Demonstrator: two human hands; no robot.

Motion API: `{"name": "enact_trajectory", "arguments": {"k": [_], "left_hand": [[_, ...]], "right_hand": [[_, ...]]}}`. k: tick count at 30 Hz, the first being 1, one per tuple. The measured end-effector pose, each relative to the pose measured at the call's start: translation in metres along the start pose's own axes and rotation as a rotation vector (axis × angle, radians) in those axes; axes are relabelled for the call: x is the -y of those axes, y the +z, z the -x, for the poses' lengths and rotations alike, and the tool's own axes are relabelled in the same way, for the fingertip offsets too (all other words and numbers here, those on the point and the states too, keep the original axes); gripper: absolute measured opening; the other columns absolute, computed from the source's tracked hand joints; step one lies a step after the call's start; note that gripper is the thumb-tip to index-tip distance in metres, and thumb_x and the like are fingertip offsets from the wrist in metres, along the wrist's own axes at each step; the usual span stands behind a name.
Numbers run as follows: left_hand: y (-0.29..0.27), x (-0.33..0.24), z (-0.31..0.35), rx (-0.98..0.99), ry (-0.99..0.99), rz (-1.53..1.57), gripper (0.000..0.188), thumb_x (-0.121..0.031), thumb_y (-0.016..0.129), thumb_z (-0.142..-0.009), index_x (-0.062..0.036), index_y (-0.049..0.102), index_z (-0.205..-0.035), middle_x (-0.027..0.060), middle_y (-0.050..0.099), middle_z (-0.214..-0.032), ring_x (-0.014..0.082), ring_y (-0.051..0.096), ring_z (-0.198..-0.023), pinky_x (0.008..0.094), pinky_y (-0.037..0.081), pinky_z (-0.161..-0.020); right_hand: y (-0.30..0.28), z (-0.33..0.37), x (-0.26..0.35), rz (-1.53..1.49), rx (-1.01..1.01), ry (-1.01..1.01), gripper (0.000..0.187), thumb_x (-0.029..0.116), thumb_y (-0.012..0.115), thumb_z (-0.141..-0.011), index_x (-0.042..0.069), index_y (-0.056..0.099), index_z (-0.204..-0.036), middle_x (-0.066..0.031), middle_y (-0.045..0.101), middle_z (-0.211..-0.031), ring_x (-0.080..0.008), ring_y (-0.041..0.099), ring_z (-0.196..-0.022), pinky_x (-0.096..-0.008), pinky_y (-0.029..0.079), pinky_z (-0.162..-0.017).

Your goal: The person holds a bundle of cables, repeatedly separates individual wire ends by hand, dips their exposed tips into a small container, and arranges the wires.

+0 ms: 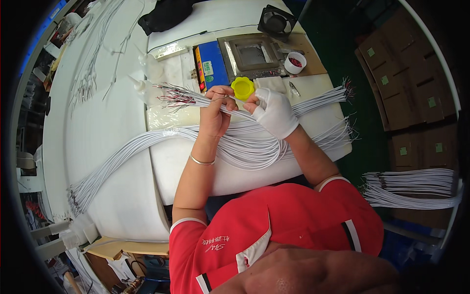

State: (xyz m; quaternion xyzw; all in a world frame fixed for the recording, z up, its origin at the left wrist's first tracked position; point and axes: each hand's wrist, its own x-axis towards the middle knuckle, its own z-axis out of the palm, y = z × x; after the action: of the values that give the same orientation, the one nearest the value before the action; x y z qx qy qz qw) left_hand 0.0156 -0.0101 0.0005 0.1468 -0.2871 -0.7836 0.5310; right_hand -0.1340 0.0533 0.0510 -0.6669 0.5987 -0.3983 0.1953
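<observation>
My left hand (216,111) is closed around one end of a bundle of white cables (195,99). Bare dark red and silvery wire tips fan out to the left of it. A thin dark strand shows at its fingers. Just to the right, my right hand (275,112), in a white glove with bare fingertips, is pinched together over the same bundle. What lies between those fingertips is too small to tell. Looped lengths of white cable (252,152) lie below both hands, and their other ends reach right. A yellow scalloped dish (243,88) stands just beyond the hands.
Past the dish sit a blue box (213,61), a grey metal device (250,54), a white tub with red bits (295,62) and a black fan (276,22). White nozzle bottles (142,87) stand left. More cables (411,188) hang at right, near stacked cartons (406,73).
</observation>
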Motion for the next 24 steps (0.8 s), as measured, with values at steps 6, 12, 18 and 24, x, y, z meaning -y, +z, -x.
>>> {"name": "enact_trajectory", "arguments": {"k": [6,12,18,24], "left_hand": [[-0.001,0.000,0.001,0.077,0.018,-0.014,0.009,-0.011,0.056,-0.086,-0.0021,0.056,-0.086,0.0096,0.059,-0.084,0.0112,0.051,-0.060,0.0245,0.046,-0.061],[0.002,0.004,0.005,0.009,0.038,-0.207,0.011,-0.008,0.059,-0.085,0.0003,0.057,-0.092,0.0116,0.061,-0.089,0.0092,0.053,-0.061,0.0234,0.046,-0.061],[0.005,0.006,0.002,0.000,0.068,-0.329,0.009,-0.007,0.060,-0.084,0.0008,0.060,-0.088,0.0089,0.062,-0.076,0.0085,0.052,-0.056,0.0207,0.044,-0.056],[0.010,0.003,0.007,0.041,0.113,-0.547,0.015,-0.012,0.061,-0.084,0.0022,0.061,-0.087,0.0047,0.062,-0.074,0.0071,0.050,-0.058,0.0191,0.041,-0.055]], "right_hand": [[0.002,0.003,0.002,-0.008,-0.035,0.005,0.012,0.015,0.066,-0.073,0.004,0.061,-0.075,-0.0119,0.060,-0.069,-0.0268,0.058,-0.060,-0.0349,0.044,-0.056],[0.006,0.005,0.005,-0.044,-0.075,0.032,0.011,0.014,0.065,-0.073,0.004,0.060,-0.073,-0.0122,0.060,-0.069,-0.0274,0.058,-0.061,-0.0349,0.044,-0.055],[-0.005,-0.007,-0.009,-0.243,0.090,0.119,0.019,0.012,0.065,-0.075,0.001,0.063,-0.090,-0.0098,0.063,-0.074,-0.0183,0.062,-0.065,-0.0279,0.047,-0.061],[-0.007,-0.038,0.003,-0.227,0.043,-0.073,0.021,0.010,0.065,-0.071,-0.002,0.062,-0.089,-0.0108,0.063,-0.084,-0.0149,0.061,-0.072,-0.0248,0.047,-0.068]]}}
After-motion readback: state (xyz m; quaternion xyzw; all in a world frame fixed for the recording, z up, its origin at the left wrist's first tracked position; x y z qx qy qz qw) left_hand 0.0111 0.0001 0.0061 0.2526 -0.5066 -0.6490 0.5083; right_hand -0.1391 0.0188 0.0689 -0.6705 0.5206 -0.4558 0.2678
